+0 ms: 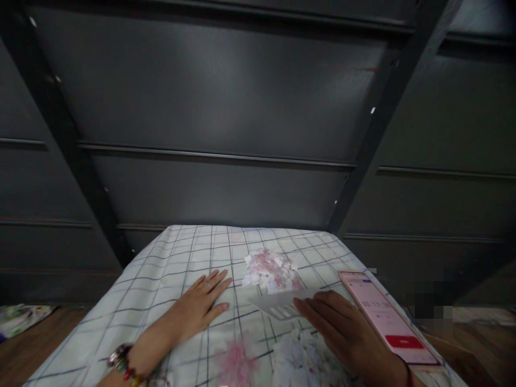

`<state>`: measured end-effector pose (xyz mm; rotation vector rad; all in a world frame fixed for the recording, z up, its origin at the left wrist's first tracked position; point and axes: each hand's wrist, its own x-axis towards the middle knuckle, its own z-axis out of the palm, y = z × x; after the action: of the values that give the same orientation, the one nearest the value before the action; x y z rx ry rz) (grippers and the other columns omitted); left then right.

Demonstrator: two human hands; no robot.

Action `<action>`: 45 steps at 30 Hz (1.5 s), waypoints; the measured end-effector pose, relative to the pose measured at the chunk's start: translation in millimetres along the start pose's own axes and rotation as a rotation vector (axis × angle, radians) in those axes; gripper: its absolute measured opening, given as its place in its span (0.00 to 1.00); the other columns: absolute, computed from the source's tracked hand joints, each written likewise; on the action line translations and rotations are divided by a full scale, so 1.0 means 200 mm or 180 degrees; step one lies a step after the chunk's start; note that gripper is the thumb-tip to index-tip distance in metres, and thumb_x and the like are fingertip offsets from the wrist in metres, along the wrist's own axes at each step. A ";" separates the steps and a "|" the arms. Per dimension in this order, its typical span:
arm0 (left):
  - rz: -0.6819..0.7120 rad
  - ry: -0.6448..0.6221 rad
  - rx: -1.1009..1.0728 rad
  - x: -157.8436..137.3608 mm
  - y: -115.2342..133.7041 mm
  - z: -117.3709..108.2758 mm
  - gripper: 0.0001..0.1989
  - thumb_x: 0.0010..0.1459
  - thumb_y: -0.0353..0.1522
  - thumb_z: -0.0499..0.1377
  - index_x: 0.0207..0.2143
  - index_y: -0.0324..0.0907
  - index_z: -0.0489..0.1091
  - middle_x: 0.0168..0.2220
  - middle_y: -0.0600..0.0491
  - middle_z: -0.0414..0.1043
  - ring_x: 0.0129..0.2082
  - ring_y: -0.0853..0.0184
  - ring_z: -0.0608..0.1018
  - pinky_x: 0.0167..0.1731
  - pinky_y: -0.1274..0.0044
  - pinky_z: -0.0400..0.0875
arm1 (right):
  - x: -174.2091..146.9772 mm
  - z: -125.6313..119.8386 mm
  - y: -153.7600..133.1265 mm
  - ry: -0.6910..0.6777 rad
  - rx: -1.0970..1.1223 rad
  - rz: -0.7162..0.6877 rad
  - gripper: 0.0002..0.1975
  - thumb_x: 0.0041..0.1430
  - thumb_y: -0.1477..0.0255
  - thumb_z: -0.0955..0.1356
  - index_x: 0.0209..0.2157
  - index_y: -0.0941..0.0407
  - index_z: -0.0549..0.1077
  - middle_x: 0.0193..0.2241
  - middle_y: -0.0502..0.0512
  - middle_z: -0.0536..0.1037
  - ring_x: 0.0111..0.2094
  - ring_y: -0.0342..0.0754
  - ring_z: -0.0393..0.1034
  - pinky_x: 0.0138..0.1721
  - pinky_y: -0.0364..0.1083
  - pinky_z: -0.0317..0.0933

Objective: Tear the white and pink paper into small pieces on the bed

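My left hand (pixel 201 302) lies flat on the checked tablecloth (pixel 177 269), palm down with its fingers spread. It holds nothing. A thin greyish flat piece (pixel 278 305) with pale oblong marks or slots is gripped in my right hand (pixel 342 328); its exact kind I cannot make out. Just beyond that piece sits a heap of white and pink scraps (pixel 269 270). Nearer to me, a second heap of whitish scraps (pixel 298 357) is partly hidden under my right hand. A blurred pink cluster (pixel 237 361) lies to the left of that heap.
A phone (pixel 391 317) with a lit timer-like screen rests along the right side of the table. Behind the table's far edge rises a dark panelled metal wall (pixel 226 193). On the wooden floor at left is a patterned bag or cloth (pixel 24 318).
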<state>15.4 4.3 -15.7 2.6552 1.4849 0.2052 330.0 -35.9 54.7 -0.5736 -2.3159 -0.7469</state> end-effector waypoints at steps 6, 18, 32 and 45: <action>-0.0154 0.0595 0.0154 -0.02 -0.05 -0.01 0.25 0.64 0.42 0.41 0.61 0.43 0.50 0.63 0.47 0.46 0.61 0.58 0.54 0.56 0.63 0.54 | 0.00 0.06 -0.08 -0.0043 0.0483 -0.0374 0.19 0.65 0.80 0.51 0.42 0.60 0.70 0.30 0.52 0.77 0.33 0.43 0.67 0.38 0.44 0.62; -0.0261 0.0519 0.0221 -0.01 -0.07 -0.01 0.26 0.64 0.44 0.41 0.60 0.41 0.53 0.61 0.43 0.51 0.60 0.56 0.56 0.55 0.61 0.56 | -0.05 0.01 -0.03 0.0013 0.0118 -0.0215 0.18 0.63 0.81 0.53 0.44 0.61 0.70 0.34 0.54 0.77 0.38 0.46 0.67 0.41 0.45 0.61; 0.0625 0.0084 -0.0245 0.00 0.10 -0.12 0.21 0.64 0.40 0.44 0.59 0.51 0.54 0.62 0.55 0.51 0.60 0.63 0.56 0.57 0.65 0.55 | -0.16 -0.04 0.27 -0.0794 0.0310 0.0470 0.16 0.61 0.82 0.55 0.46 0.58 0.66 0.30 0.55 0.73 0.32 0.45 0.65 0.32 0.46 0.63; 0.0590 0.0142 -0.0308 -0.01 0.11 -0.13 0.20 0.64 0.41 0.44 0.57 0.50 0.57 0.59 0.54 0.58 0.57 0.64 0.63 0.55 0.69 0.60 | -0.06 -0.08 0.19 -0.0783 0.0082 0.0123 0.17 0.59 0.85 0.54 0.37 0.61 0.70 0.25 0.55 0.70 0.27 0.44 0.60 0.28 0.45 0.57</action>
<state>29.4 -8.6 12.4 2.7250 1.2060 0.3426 367.3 -19.7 71.4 -0.7317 -2.5267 -0.6585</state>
